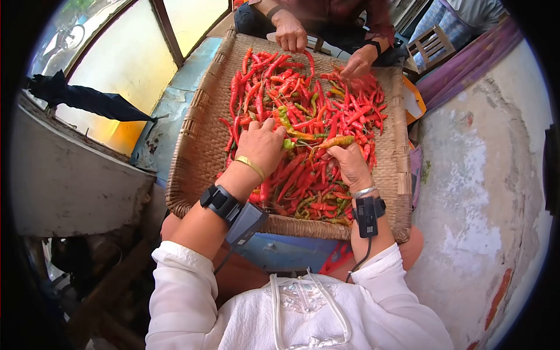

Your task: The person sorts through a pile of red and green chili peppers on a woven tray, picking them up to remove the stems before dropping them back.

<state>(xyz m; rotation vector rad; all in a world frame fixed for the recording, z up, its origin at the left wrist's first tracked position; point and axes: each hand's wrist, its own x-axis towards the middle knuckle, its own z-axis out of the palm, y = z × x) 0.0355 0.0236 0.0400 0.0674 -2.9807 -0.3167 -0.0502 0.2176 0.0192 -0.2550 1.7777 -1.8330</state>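
A shallow woven basket (191, 153) is heaped with red chili peppers (294, 175), with a few green and orange ones mixed in. Between the thumb and fingers of my right hand (352, 166) is an orange-green chili pepper (338, 142), its thin stem pointing left. My left hand (261, 146) lies back up over the left part of the heap with its fingers bent in. Beside its thumb pokes out the end of a green chili pepper (289, 144). What those left fingers grip, if anything, is hidden.
Across the basket, another person's hand (290, 34) holds a red chili pepper (310, 63), and their other hand (359, 61) is in the heap. A folded dark umbrella (96, 104) is at the left window. To the right are a worn wall (472, 175) and a purple cloth (466, 67).
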